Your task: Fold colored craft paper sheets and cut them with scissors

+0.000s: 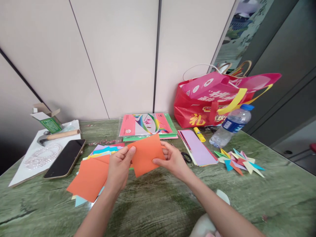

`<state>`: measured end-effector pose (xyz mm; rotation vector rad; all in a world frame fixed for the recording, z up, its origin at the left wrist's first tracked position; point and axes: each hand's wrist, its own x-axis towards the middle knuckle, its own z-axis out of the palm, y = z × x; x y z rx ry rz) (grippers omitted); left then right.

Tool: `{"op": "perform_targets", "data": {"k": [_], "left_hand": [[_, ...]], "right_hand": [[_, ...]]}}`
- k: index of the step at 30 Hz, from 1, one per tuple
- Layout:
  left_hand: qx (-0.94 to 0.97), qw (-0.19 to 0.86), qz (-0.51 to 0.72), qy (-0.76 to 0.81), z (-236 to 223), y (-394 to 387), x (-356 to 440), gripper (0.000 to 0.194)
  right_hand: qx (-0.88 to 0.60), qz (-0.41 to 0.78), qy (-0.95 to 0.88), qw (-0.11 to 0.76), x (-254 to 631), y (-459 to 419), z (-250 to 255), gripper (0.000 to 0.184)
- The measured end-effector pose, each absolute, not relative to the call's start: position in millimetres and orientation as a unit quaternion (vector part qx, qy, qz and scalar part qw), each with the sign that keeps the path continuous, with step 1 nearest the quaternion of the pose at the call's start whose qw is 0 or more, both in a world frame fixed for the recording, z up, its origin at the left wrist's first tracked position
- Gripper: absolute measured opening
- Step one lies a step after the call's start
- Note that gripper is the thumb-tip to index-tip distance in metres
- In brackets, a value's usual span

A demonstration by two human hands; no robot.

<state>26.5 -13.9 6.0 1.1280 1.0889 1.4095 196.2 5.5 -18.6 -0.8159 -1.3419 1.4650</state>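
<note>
A square sheet of orange paper (145,156) is held up above the table, slightly tilted, between both hands. My left hand (119,164) pinches its left edge, thumb on the front face. On the right edge, my right hand (171,159) grips it with the thumb in front and the fingers behind. Below and left of my left hand lies a fanned pile of coloured paper squares (90,181), orange on top, with blue, yellow and purple edges showing. Folded multicoloured paper stars (239,161) rest at the right.
Behind my hands lies a packet of coloured paper (148,125). To the right are purple paper strips (197,148), a glue stick (199,134), black scissors (186,157), a water bottle (230,126) and a red bag (204,102). A phone (66,158), hammer (60,135) and beads (43,156) lie left.
</note>
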Motion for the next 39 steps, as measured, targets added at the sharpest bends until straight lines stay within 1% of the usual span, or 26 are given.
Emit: {"op": "perform_targets", "data": {"k": [6, 8, 9, 10, 11, 14, 17, 19, 23, 26, 28, 31, 33, 37, 39], "left_hand": [[0.454, 0.510, 0.585, 0.439, 4.9, -11.7, 25.4, 0.018], [0.449, 0.522, 0.582, 0.433, 4.9, -11.4, 26.1, 0.017], [0.448, 0.525, 0.580, 0.433, 5.0, -11.4, 26.7, 0.017], [0.446, 0.527, 0.578, 0.436, 5.2, -11.4, 27.3, 0.017], [0.443, 0.527, 0.577, 0.439, 5.6, -11.5, 27.9, 0.017], [0.419, 0.539, 0.581, 0.444, 7.6, -11.8, 29.5, 0.016], [0.386, 0.566, 0.582, 0.438, 9.2, -12.0, 30.8, 0.015], [0.379, 0.566, 0.584, 0.442, 8.4, -11.9, 31.4, 0.015], [0.409, 0.520, 0.597, 0.455, 3.7, -11.7, 31.6, 0.022], [0.421, 0.507, 0.600, 0.454, 2.1, -11.8, 31.0, 0.026], [0.423, 0.506, 0.598, 0.455, 2.6, -11.7, 31.1, 0.026], [0.429, 0.513, 0.590, 0.453, 3.7, -11.7, 32.3, 0.023], [0.439, 0.509, 0.584, 0.456, 4.0, -12.0, 33.4, 0.022], [0.459, 0.490, 0.573, 0.470, 4.7, -12.9, 32.9, 0.020], [0.472, 0.495, 0.559, 0.469, 5.5, -12.8, 29.8, 0.025]], "right_hand": [[-0.337, 0.579, -0.561, 0.487, 196.2, 5.5, -18.1, 0.048], [-0.341, 0.571, -0.551, 0.505, 196.3, 4.7, -15.8, 0.039], [-0.350, 0.560, -0.546, 0.516, 196.5, 4.3, -14.6, 0.031], [-0.365, 0.542, -0.543, 0.528, 196.6, 3.8, -13.6, 0.023], [-0.382, 0.520, -0.542, 0.539, 196.8, 3.4, -12.8, 0.020], [-0.428, 0.462, -0.544, 0.554, 196.9, 2.9, -12.4, 0.030], [-0.439, 0.458, -0.548, 0.546, 196.5, 3.5, -13.7, 0.032], [-0.440, 0.461, -0.548, 0.542, 196.2, 4.3, -14.8, 0.033], [-0.437, 0.468, -0.548, 0.538, 196.6, 5.1, -16.2, 0.033], [-0.434, 0.463, -0.551, 0.542, 196.7, 4.2, -15.1, 0.033], [-0.429, 0.470, -0.546, 0.545, 196.1, 3.2, -13.6, 0.032], [-0.399, 0.525, -0.515, 0.548, 194.6, 2.1, -12.7, 0.027], [-0.392, 0.543, -0.498, 0.551, 194.1, 2.2, -14.0, 0.028], [-0.420, 0.507, -0.504, 0.559, 195.1, 3.9, -18.0, 0.031], [-0.421, 0.506, -0.511, 0.553, 195.9, 4.3, -18.1, 0.032]]}}
